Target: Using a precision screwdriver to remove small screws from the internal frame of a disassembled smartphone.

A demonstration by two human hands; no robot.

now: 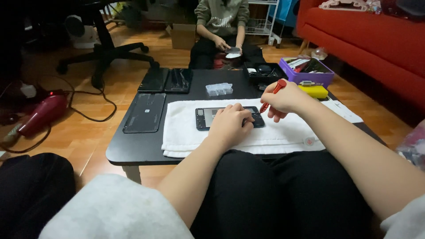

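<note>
My left hand (pixel 230 124) lies palm-down, fingers curled over the opened phone (pixel 206 117), pinning it flat on the white towel (pixel 283 132) at mid-table. My right hand (pixel 285 99) is closed around a red screwdriver (pixel 273 93), wrist cocked, tip angled down at the phone's right end. Beyond: small clear compartment box (pixel 219 89), purple bin (pixel 310 73) at the far right corner, yellow case (pixel 313 91) just in front of it.

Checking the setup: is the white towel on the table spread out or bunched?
Spread flat: the white towel lies smooth under the phone.
</note>
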